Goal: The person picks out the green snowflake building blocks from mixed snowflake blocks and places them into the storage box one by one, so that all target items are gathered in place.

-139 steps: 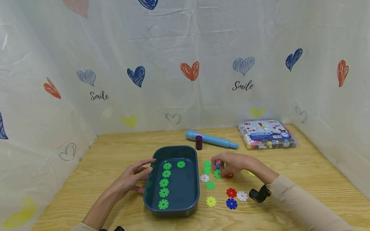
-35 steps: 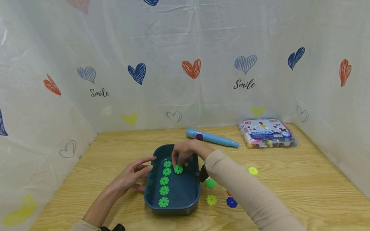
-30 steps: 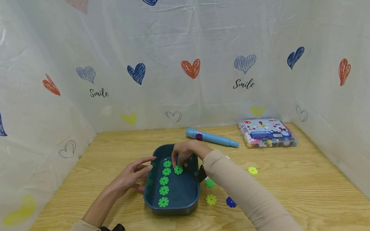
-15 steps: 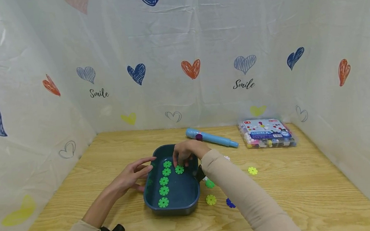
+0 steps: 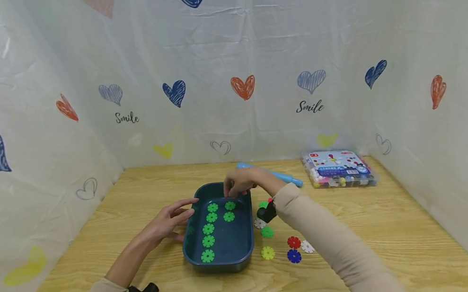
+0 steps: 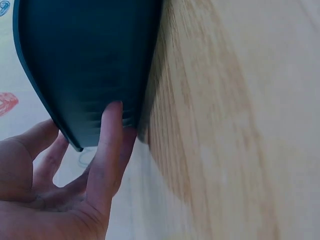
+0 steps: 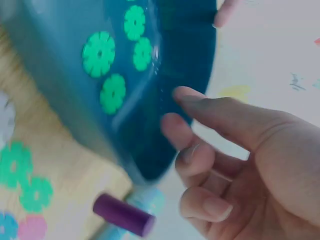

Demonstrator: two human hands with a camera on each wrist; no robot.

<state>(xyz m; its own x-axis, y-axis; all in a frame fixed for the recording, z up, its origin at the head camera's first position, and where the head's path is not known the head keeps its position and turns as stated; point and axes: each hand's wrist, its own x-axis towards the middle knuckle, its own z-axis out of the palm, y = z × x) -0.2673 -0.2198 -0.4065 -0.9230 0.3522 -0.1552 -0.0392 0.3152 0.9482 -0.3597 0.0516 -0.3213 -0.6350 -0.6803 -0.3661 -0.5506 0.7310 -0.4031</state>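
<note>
A dark blue plastic bin (image 5: 227, 242) stands on the table. Inside it lie several green notched plastic discs (image 5: 208, 241) in a left column, with two more green discs (image 5: 229, 217) beside its far end. My left hand (image 5: 165, 224) rests against the bin's left side; its thumb touches the outer wall and another fingertip reaches the rim, as the left wrist view shows. Over the bin's far right corner hovers my right hand (image 5: 242, 182), fingers loosely bent. The right wrist view shows nothing between its thumb (image 7: 215, 107) and fingers.
Right of the bin lie loose discs: green (image 5: 267, 232), yellow (image 5: 268, 253), red (image 5: 293, 242), blue (image 5: 294, 256) and white (image 5: 307, 247). Behind are a light blue tube (image 5: 289, 178), a purple cylinder (image 7: 124, 215) and a clear box of small pieces (image 5: 339, 168). A heart-printed curtain surrounds the table.
My right hand came from the loose discs into the bin and let go of a green disc in the second column. It has since lifted toward the far rim. My left hand stayed put.
</note>
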